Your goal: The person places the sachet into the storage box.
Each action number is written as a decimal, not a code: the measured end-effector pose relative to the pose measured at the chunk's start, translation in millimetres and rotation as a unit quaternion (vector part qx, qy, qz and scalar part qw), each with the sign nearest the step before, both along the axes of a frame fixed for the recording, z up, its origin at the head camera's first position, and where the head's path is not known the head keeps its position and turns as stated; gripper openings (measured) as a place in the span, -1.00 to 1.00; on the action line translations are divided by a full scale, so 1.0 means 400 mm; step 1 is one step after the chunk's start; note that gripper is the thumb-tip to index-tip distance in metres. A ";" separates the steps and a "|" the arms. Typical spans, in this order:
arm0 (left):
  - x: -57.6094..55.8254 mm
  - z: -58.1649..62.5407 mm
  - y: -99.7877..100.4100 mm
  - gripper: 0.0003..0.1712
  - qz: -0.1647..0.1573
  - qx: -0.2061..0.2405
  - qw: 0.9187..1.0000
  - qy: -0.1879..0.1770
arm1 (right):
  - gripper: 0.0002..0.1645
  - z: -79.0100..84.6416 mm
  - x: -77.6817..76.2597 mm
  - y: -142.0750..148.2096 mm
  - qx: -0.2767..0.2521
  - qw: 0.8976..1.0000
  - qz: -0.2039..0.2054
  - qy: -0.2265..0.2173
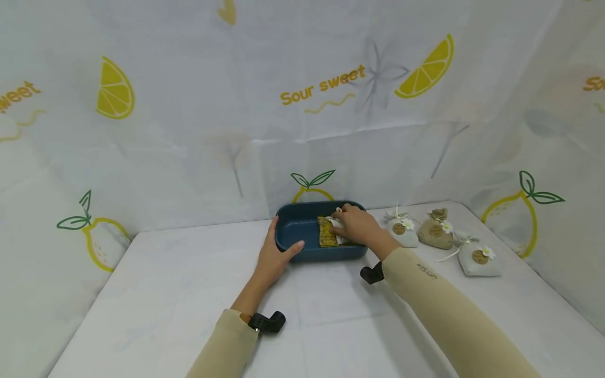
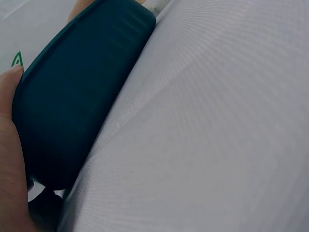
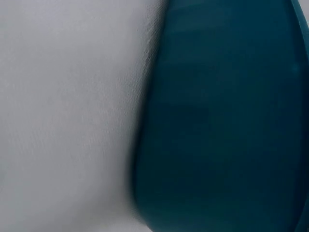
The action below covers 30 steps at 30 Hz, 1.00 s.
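A dark blue oblong bin (image 1: 309,254) stands on the white table in the head view. My left hand (image 1: 273,258) grips its left end, thumb at the front rim and fingers along the far side; the thumb and bin side (image 2: 82,92) show in the left wrist view. Inside the bin's right half, my right hand (image 1: 355,224) holds a small white drawstring sachet (image 1: 334,223), partly covered by the fingers. Beside it lies a mustard-green patterned piece (image 1: 326,232), its kind unclear. The right wrist view shows only the bin's outer wall (image 3: 222,116) and the table.
Right of the bin sit a white sachet (image 1: 403,237) with a flower and round tag, a brown sachet (image 1: 436,239) and another white sachet (image 1: 478,265) nearer the front. A lemon-printed white cloth (image 1: 189,157) hangs behind the table and at both sides.
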<state>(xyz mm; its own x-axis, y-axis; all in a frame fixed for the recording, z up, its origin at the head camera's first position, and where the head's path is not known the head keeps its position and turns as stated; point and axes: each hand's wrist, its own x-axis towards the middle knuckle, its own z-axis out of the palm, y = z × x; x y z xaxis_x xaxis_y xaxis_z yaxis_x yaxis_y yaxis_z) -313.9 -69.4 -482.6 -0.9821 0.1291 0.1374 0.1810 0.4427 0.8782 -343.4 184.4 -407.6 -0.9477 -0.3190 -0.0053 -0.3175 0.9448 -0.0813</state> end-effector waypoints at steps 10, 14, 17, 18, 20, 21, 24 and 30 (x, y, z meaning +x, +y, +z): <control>0.005 0.005 0.002 0.20 0.002 0.009 1.000 0.003 | -0.18 0.059 0.046 0.037 -0.062 0.997 -0.003 0.038; 0.005 0.006 -0.001 0.20 -0.001 0.005 1.000 0.004 | -0.21 0.091 0.081 0.085 -0.124 0.991 0.010 0.055; 0.004 0.009 -0.004 0.19 0.001 0.005 1.000 0.005 | -0.24 0.113 0.106 0.120 -0.160 0.985 0.017 0.066; 0.003 0.010 -0.006 0.19 0.002 0.005 1.000 0.006 | -0.23 0.120 0.114 0.132 -0.168 0.983 0.016 0.069; 0.001 0.011 -0.008 0.19 0.001 0.006 1.000 0.007 | -0.24 0.130 0.129 0.155 -0.177 0.981 0.019 0.081; 0.001 0.010 -0.009 0.19 0.000 0.006 1.000 0.007 | -0.24 0.133 0.137 0.167 -0.181 0.979 0.020 0.086; 0.000 0.007 -0.009 0.19 -0.005 0.007 1.000 0.005 | -0.24 0.136 0.163 0.208 -0.191 0.976 0.017 0.103; 0.001 0.001 -0.002 0.20 -0.008 0.006 1.000 0.001 | -0.21 0.118 0.222 0.301 -0.198 0.969 0.002 0.149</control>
<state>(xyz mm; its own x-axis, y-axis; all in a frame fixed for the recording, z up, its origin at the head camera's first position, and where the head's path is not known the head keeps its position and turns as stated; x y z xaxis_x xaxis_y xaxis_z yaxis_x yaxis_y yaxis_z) -313.7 -70.0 -482.1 -0.9798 0.1426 0.1402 0.1889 0.4295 0.8831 -254.6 304.8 -360.3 -0.8876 -0.2429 0.3914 -0.3854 0.8570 -0.3420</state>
